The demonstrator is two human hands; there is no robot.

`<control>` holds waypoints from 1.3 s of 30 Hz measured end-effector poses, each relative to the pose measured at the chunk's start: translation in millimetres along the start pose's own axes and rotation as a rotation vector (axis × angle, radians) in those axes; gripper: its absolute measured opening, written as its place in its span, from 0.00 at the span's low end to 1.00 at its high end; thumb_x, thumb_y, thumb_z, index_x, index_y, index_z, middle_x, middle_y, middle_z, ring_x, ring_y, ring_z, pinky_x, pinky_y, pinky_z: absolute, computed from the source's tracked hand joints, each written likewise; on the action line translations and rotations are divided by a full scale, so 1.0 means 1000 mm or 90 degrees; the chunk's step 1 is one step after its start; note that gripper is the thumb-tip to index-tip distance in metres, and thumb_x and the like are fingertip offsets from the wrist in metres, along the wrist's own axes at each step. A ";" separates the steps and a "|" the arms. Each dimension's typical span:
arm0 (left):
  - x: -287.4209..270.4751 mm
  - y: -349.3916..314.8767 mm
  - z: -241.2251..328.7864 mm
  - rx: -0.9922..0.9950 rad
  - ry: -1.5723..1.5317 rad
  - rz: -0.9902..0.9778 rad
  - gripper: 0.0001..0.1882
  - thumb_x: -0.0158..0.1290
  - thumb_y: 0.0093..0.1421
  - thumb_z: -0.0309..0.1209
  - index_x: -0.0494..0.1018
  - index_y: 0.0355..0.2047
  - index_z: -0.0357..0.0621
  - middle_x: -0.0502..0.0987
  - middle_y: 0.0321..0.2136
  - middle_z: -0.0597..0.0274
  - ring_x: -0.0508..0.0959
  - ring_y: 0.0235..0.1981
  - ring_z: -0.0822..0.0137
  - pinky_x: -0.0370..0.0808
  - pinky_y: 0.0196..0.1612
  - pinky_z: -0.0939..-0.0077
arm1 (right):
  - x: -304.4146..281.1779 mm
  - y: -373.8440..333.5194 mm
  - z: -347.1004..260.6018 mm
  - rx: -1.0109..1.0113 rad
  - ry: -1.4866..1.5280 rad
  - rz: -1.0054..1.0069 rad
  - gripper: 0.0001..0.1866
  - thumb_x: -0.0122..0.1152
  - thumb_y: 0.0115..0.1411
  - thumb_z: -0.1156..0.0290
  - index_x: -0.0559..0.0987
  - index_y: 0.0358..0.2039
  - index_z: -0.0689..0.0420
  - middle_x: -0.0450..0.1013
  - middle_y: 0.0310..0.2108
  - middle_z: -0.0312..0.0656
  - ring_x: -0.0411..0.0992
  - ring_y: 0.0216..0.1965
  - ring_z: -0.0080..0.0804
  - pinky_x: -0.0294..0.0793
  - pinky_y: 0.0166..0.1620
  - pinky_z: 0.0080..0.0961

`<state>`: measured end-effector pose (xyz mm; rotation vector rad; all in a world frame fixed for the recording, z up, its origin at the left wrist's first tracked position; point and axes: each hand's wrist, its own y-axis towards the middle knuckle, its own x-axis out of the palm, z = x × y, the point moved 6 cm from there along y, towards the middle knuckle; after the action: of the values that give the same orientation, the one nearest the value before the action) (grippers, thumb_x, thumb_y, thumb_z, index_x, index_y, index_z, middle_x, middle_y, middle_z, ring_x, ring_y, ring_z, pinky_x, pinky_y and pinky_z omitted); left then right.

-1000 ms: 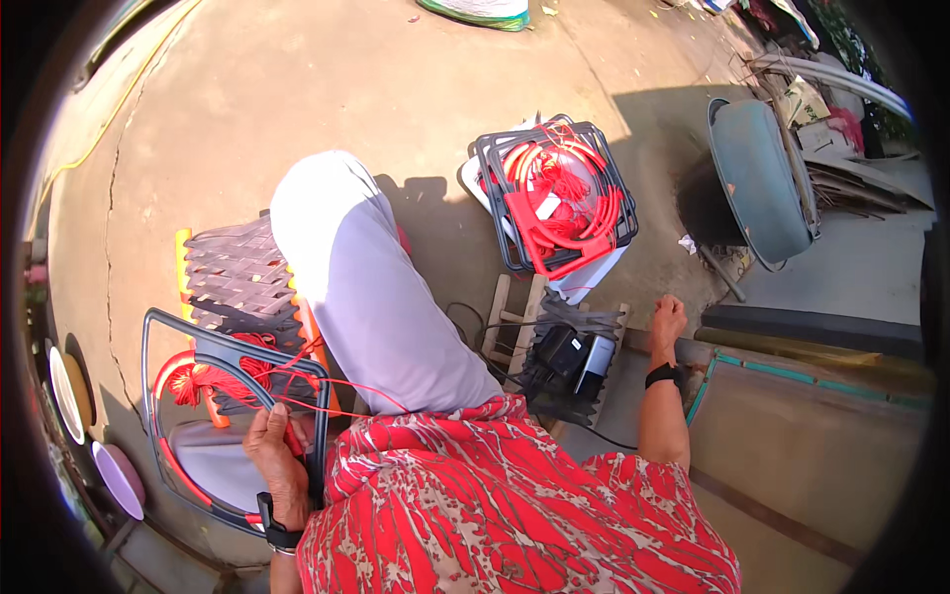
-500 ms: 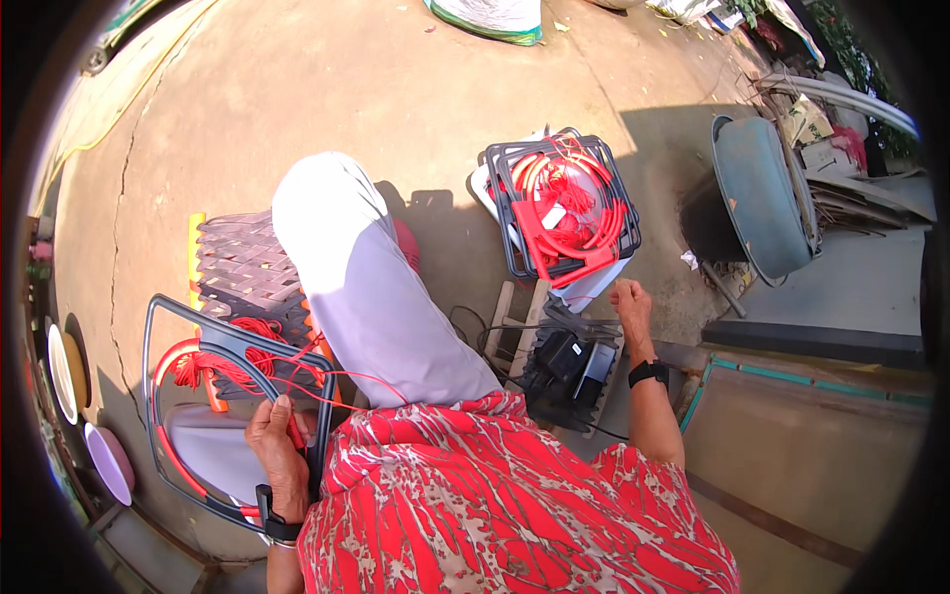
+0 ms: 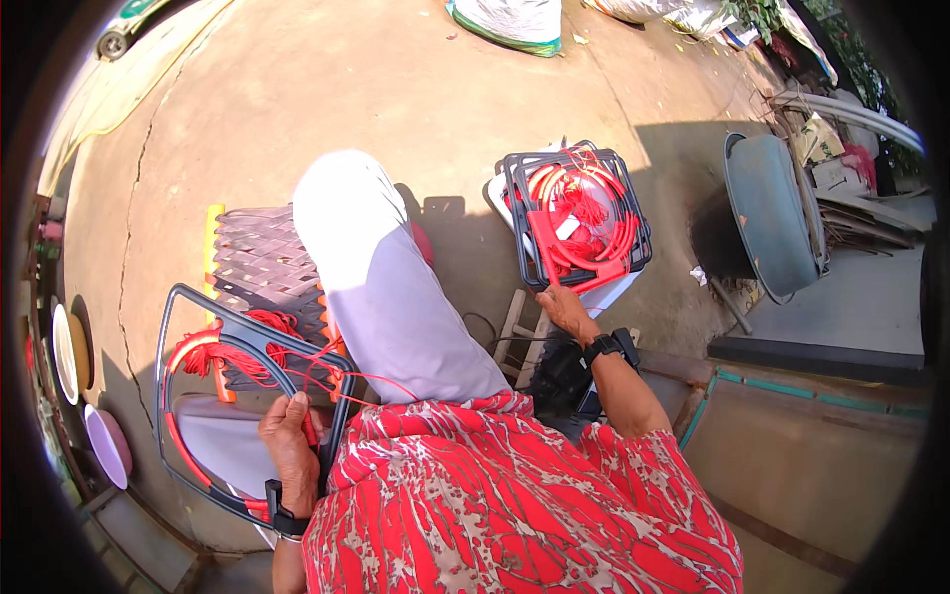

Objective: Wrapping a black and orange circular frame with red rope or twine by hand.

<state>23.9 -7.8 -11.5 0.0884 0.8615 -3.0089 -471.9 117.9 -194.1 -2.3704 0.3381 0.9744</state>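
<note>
My left hand is closed around the inner edge of a black wire frame with a curved red tube, which rests across my left leg. A bundle of red cord lies over this frame, and a loose strand runs to my shirt. My right hand reaches to the near edge of a stack of similar black frames with red tubes and coiled red cord. Its fingers are curled at the stack's near left corner; what they pinch, if anything, is hidden.
A low woven stool with orange legs stands left of my knee. Black devices with cables sit under my right forearm on a slatted stand. Farther right is a large blue-grey basin; at far left, a purple basin.
My right hand has moved left and away from me, to the near edge of the frame stack. My left hand keeps its hold on the frame. The whole view has shifted slightly.
</note>
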 end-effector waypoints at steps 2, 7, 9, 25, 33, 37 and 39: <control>0.000 0.002 -0.003 -0.012 -0.004 0.001 0.10 0.54 0.63 0.30 0.72 0.25 0.40 0.68 0.12 0.65 0.64 0.11 0.75 0.59 0.15 0.82 | 0.003 0.000 0.001 0.007 -0.004 -0.015 0.22 0.53 0.59 0.55 0.77 0.29 0.65 0.73 0.26 0.60 0.73 0.33 0.60 0.70 0.37 0.46; -0.001 0.007 -0.008 0.001 -0.019 -0.020 0.09 0.54 0.63 0.30 0.73 0.26 0.39 0.68 0.12 0.65 0.64 0.10 0.75 0.59 0.14 0.82 | -0.003 0.001 0.009 -0.011 -0.005 -0.028 0.21 0.55 0.59 0.55 0.79 0.32 0.65 0.76 0.31 0.58 0.75 0.37 0.53 0.71 0.40 0.40; -0.003 0.005 -0.013 -0.010 -0.005 -0.019 0.09 0.54 0.63 0.30 0.73 0.26 0.39 0.68 0.12 0.65 0.64 0.10 0.75 0.59 0.14 0.82 | -0.002 0.001 0.011 0.002 0.173 -0.063 0.25 0.58 0.59 0.51 0.80 0.35 0.65 0.77 0.29 0.50 0.75 0.34 0.41 0.71 0.40 0.34; 0.002 0.005 -0.010 -0.036 0.030 -0.025 0.11 0.53 0.63 0.31 0.71 0.25 0.40 0.68 0.12 0.67 0.64 0.11 0.76 0.60 0.16 0.82 | 0.008 -0.003 0.030 0.234 0.203 -0.071 0.30 0.62 0.54 0.45 0.81 0.29 0.67 0.73 0.23 0.39 0.69 0.28 0.28 0.69 0.36 0.30; 0.003 0.007 -0.007 -0.024 0.015 -0.020 0.09 0.53 0.62 0.29 0.73 0.27 0.39 0.69 0.12 0.66 0.65 0.11 0.75 0.59 0.16 0.81 | 0.010 -0.009 0.021 0.211 0.207 -0.040 0.25 0.63 0.54 0.50 0.80 0.28 0.65 0.68 0.22 0.32 0.63 0.25 0.24 0.65 0.31 0.26; 0.002 0.005 -0.007 -0.024 0.011 -0.013 0.09 0.53 0.62 0.29 0.73 0.27 0.39 0.69 0.12 0.66 0.64 0.10 0.76 0.59 0.14 0.81 | 0.008 -0.005 0.015 0.238 0.191 -0.063 0.24 0.62 0.54 0.52 0.81 0.31 0.65 0.71 0.24 0.33 0.65 0.27 0.24 0.67 0.34 0.26; -0.001 0.001 -0.006 -0.010 -0.002 -0.005 0.09 0.53 0.62 0.29 0.74 0.27 0.39 0.69 0.12 0.65 0.64 0.10 0.76 0.59 0.14 0.82 | 0.016 0.000 0.020 0.239 0.182 -0.081 0.24 0.62 0.54 0.52 0.82 0.33 0.65 0.72 0.25 0.34 0.66 0.28 0.24 0.67 0.35 0.26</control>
<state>25.7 -5.9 -16.8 0.0804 0.8878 -3.0076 -472.2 129.0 -217.3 -2.1502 0.4303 0.4639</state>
